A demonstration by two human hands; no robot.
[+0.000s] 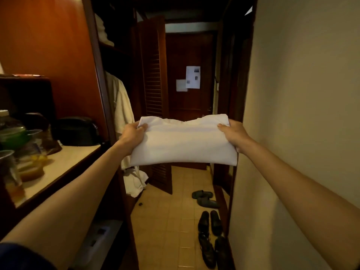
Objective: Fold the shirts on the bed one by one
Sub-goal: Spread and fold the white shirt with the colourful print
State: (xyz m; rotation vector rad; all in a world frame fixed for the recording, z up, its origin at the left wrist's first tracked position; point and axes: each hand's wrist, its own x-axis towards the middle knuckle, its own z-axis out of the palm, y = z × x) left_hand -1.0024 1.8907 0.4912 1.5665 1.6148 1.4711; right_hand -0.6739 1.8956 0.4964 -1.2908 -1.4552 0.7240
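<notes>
Head view: I'm holding a folded white shirt [183, 141] out in front, mid-air, at the entry to a narrow hallway. No bed in frame.

Left hand [132, 136] grips the shirt's left end, right hand [234, 135] grips the right end. Fingers [143, 126] of both hands are closed on the cloth, thumbs on top, the rest hidden underneath.

Step, as I read it: folding on this one is done and I'm carrying it to storage. The open wardrobe [109, 78] sits just left, with a pale garment [120, 106] hanging in it and linens on a shelf [111, 48] above. The worktop [64, 162] at left is cluttered with containers.

Next move likely needs a turn left, both ends kept level so the fold holds, then a flat set-down on a shelf. After that, the next shirt.

Orientation: long axis runs left to right across frame, roughly horizontal. Collar edge faces away from me; the smooth folded edge faces me and sags slightly.

Shoes [209, 223] and sandals [204, 198] lie on the floor ahead, a trip risk if I walk on.
</notes>
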